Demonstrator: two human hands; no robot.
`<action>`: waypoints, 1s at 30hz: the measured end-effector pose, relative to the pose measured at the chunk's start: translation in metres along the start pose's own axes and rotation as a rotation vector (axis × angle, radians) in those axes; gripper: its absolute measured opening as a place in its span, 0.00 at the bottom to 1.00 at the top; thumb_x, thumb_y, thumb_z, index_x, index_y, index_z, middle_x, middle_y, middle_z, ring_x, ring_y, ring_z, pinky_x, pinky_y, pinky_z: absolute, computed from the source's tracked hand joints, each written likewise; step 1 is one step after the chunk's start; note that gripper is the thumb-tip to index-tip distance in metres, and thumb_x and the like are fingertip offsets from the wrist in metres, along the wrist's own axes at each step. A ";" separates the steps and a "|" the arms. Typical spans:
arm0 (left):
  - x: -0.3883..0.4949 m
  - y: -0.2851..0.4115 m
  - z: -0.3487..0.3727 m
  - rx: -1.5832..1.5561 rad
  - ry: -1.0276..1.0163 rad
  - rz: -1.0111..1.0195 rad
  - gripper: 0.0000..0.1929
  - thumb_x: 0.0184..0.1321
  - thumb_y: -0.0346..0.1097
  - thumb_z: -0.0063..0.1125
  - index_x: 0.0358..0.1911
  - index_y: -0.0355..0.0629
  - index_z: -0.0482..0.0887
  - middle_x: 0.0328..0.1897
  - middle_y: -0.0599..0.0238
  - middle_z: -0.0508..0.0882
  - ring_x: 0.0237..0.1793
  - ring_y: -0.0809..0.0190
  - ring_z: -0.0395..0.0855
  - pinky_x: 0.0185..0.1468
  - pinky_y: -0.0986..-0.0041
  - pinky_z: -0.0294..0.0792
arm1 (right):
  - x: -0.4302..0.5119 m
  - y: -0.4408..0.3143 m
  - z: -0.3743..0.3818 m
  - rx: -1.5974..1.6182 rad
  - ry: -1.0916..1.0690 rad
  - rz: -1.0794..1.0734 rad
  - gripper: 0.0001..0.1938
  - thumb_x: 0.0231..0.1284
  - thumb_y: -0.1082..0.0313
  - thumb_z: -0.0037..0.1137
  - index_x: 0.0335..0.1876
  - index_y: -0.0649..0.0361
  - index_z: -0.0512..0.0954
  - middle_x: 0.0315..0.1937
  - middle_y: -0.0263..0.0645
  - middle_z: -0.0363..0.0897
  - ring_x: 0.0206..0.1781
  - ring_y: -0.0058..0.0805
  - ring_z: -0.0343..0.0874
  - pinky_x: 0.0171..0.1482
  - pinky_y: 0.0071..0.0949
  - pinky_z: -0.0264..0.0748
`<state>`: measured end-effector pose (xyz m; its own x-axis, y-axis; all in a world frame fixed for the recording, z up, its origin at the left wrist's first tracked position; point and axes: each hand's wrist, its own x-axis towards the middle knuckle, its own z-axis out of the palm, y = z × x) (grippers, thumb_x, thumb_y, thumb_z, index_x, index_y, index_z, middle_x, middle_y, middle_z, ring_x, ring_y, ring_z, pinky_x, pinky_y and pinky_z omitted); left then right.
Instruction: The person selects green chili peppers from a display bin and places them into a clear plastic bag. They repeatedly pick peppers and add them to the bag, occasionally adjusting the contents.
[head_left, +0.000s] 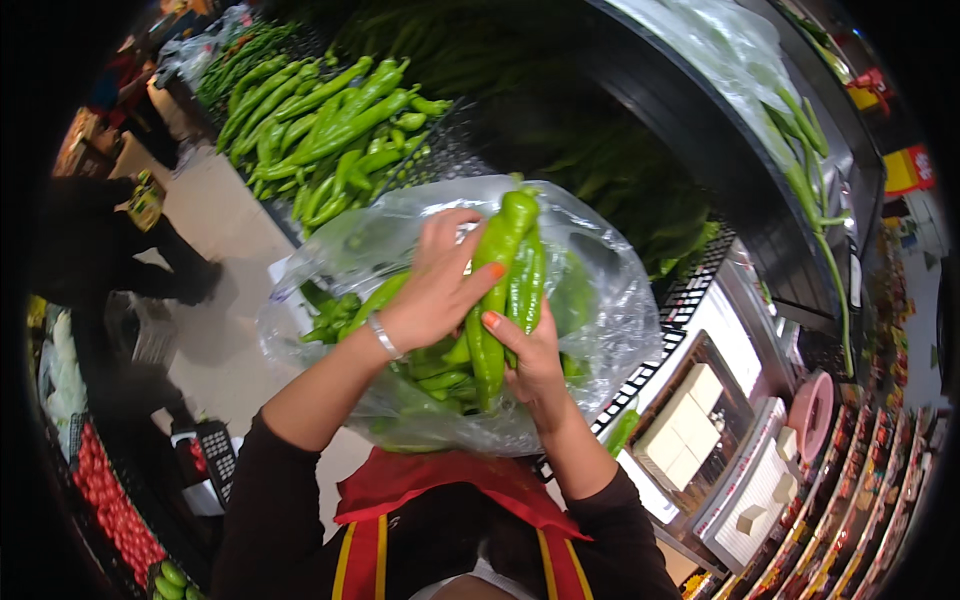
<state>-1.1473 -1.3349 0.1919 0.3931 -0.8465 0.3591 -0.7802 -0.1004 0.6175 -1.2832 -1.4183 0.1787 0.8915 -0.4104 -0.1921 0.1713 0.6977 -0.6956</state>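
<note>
A small bunch of long green peppers (495, 300) stands nearly upright between my two hands. My right hand (536, 356) grips the bunch from the right, thumb across the front. My left hand (439, 289) closes on it from the left, its thumb pressed against the largest pepper; some of its fingers are hidden. Beneath and around both hands spreads a large clear plastic bag (615, 300), its mouth wide. More green peppers (446, 379) lie inside the bag, partly covered by my hands and the film.
Beyond the bag, long green peppers (322, 127) are heaped on a display beside dark, blurred greens. White tofu blocks (679, 427) sit in a tray at right, near a pink basin (811, 416). At left, a person in dark clothing (112, 240) stands on the aisle floor (217, 202).
</note>
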 end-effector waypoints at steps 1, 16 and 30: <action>0.000 -0.005 -0.002 -0.178 0.003 -0.026 0.22 0.65 0.39 0.45 0.60 0.36 0.65 0.59 0.50 0.64 0.62 0.48 0.58 0.62 0.66 0.59 | 0.000 -0.009 0.000 0.034 0.010 0.060 0.31 0.55 0.77 0.56 0.64 0.61 0.57 0.48 0.46 0.73 0.42 0.40 0.79 0.44 0.42 0.79; -0.145 -0.010 0.023 -0.621 -0.616 -0.472 0.22 0.60 0.35 0.49 0.60 0.49 0.71 0.57 0.59 0.77 0.52 0.52 0.78 0.56 0.69 0.70 | 0.231 -0.085 -0.114 -0.211 0.501 -0.249 0.12 0.49 0.70 0.65 0.37 0.65 0.77 0.35 0.38 0.79 0.37 0.32 0.79 0.37 0.35 0.78; -0.136 -0.028 0.050 -0.491 -0.281 0.069 0.15 0.54 0.36 0.54 0.46 0.50 0.80 0.38 0.67 0.80 0.35 0.59 0.81 0.37 0.67 0.71 | 0.223 -0.078 -0.060 -0.902 -0.370 -0.258 0.25 0.61 0.54 0.55 0.58 0.62 0.67 0.51 0.37 0.72 0.54 0.29 0.70 0.56 0.30 0.68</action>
<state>-1.2030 -1.2429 0.0904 0.1521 -0.9558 0.2515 -0.4556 0.1580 0.8760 -1.1230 -1.5991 0.1488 0.9724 -0.1713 0.1584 0.1324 -0.1542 -0.9791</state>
